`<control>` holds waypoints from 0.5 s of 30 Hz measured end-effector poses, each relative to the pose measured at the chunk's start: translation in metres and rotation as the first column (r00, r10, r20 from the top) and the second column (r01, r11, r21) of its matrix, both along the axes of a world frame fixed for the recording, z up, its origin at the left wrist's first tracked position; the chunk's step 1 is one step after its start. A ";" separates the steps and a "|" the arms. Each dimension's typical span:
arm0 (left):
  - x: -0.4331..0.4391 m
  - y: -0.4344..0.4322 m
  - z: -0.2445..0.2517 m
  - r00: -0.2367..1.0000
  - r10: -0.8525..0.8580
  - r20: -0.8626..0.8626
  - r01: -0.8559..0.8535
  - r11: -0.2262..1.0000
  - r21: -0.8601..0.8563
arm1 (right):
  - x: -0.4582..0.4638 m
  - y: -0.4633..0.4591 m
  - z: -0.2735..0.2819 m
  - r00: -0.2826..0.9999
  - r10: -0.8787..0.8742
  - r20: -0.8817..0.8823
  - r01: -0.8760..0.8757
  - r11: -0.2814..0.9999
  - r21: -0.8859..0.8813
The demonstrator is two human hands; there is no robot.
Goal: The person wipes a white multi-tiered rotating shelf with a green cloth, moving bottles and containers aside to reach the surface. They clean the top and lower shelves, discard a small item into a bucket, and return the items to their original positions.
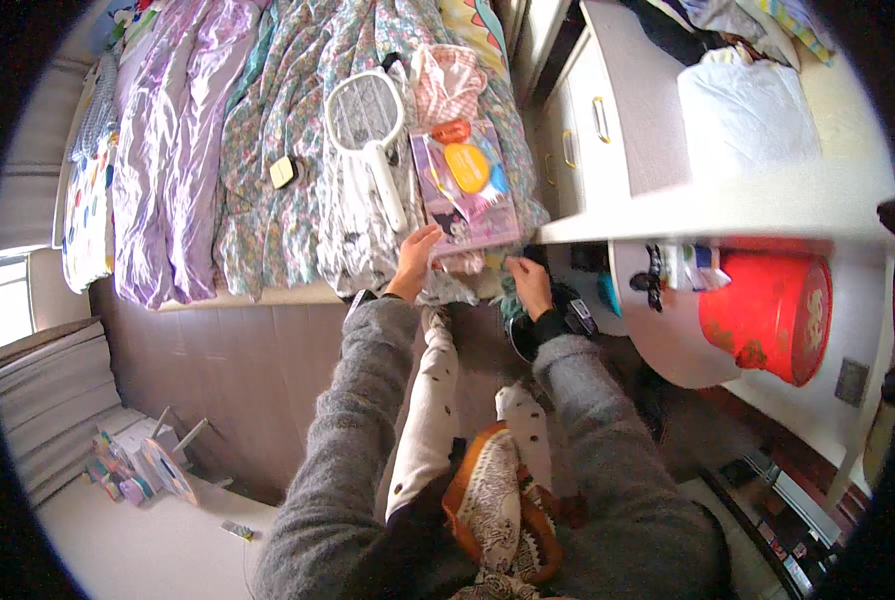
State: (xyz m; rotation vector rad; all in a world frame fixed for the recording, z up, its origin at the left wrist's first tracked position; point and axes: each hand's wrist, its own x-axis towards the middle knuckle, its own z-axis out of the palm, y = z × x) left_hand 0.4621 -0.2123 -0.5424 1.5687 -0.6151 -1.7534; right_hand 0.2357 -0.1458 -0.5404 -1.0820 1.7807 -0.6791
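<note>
My left hand point(416, 259) is at the near left corner of a purple box or book point(483, 234) with a cartoon picture, its fingertips at the edge; a firm grip cannot be made out. My right hand point(528, 281) is just off the near right corner, fingers bent, above greenish fabric point(509, 298) at the bed's edge; whether it holds anything is unclear. On the purple item lie an orange-yellow oval pack point(467, 168) and a red pack point(451, 131). Left of it, a white electric fly swatter point(365, 112) rests on crumpled patterned cloth point(342, 247). Pink checked cloth point(447, 79) lies behind.
A floral quilt point(267, 225) and purple satin bedding point(185, 150) cover the bed. A small yellow-and-black object point(284, 172) sits on the quilt. To the right stand a white cabinet point(590, 135) and a shelf with a red bucket point(770, 307) beneath. A white desk point(162, 547) is lower left.
</note>
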 end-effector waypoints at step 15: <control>-0.020 -0.097 -0.076 0.983 0.048 0.180 -0.093 0.964 0.250 | 0.021 -0.149 -0.051 0.963 -0.204 -0.177 0.236 0.955 0.182</control>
